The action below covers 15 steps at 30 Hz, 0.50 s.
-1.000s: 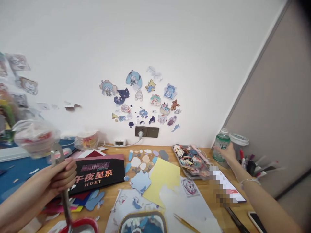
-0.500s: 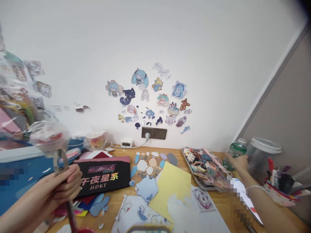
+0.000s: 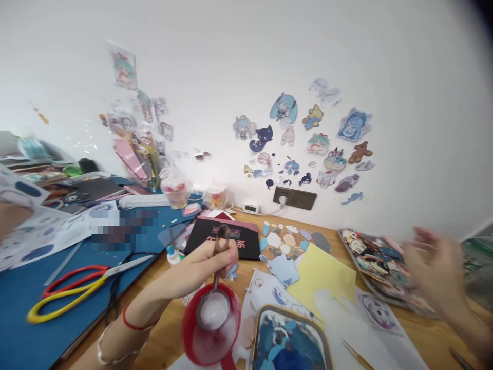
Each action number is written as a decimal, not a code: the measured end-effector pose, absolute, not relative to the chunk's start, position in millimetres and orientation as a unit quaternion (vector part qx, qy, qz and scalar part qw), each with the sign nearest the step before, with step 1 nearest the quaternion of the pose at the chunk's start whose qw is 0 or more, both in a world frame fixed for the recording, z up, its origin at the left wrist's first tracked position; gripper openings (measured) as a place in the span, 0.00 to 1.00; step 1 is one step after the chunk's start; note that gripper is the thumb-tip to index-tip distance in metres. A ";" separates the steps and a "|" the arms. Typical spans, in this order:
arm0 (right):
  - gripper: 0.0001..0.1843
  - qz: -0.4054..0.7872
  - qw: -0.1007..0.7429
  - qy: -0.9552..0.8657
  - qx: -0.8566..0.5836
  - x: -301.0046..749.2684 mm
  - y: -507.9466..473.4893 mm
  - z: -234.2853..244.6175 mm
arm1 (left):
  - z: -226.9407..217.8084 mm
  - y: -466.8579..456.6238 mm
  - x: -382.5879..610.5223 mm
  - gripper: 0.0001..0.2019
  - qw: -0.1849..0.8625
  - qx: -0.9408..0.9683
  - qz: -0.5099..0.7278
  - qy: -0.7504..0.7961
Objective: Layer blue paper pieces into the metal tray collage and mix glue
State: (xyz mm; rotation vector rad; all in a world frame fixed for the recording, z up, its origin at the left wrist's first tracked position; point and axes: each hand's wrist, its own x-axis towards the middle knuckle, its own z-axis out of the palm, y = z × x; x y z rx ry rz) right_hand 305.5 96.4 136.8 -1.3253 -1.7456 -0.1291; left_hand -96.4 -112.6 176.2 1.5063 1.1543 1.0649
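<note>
My left hand [image 3: 219, 263] is closed around the upright handle of a metal ladle [image 3: 214, 310]. White stuff fills the ladle's bowl, which is inside a red bowl-shaped container [image 3: 190, 325] with a handle. On the right my right hand [image 3: 435, 259] is raised, blurred, fingers apart and curved, with nothing visible in it. It hovers near a metal tray [image 3: 404, 303] of character cutouts, just left of a green bottle [image 3: 478, 267]. Close to the red container stands a gold-rimmed tin [image 3: 326, 336] holding blue and white paper scraps.
Large red and yellow scissors [image 3: 79, 290] rest on a blue surface [image 3: 26, 303] at left. A black box [image 3: 246, 250], yellow paper [image 3: 327, 272] and tweezers [image 3: 356, 353] lie on the wooden table. A glue bottle [image 3: 173, 255] is beside my left wrist.
The view has swung left and down, bringing the red container, tin and scissors into sight. My right hand has come away from the green bottle. My left hand still grips the ladle.
</note>
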 end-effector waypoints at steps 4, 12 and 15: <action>0.15 0.061 0.320 -0.892 -0.313 186.8 9.0 161.8 | 185.3 -128.6 -88.9 0.16 0.463 0.673 0.372 0.441; 0.06 0.376 0.221 -0.884 -0.168 66.3 -74.1 157.9 | 196.7 -136.3 -91.4 0.12 0.367 0.784 0.350 0.358; 0.06 0.397 0.256 -0.868 -0.152 52.5 -73.5 152.5 | 198.4 -134.2 -95.1 0.13 0.279 0.811 0.330 0.395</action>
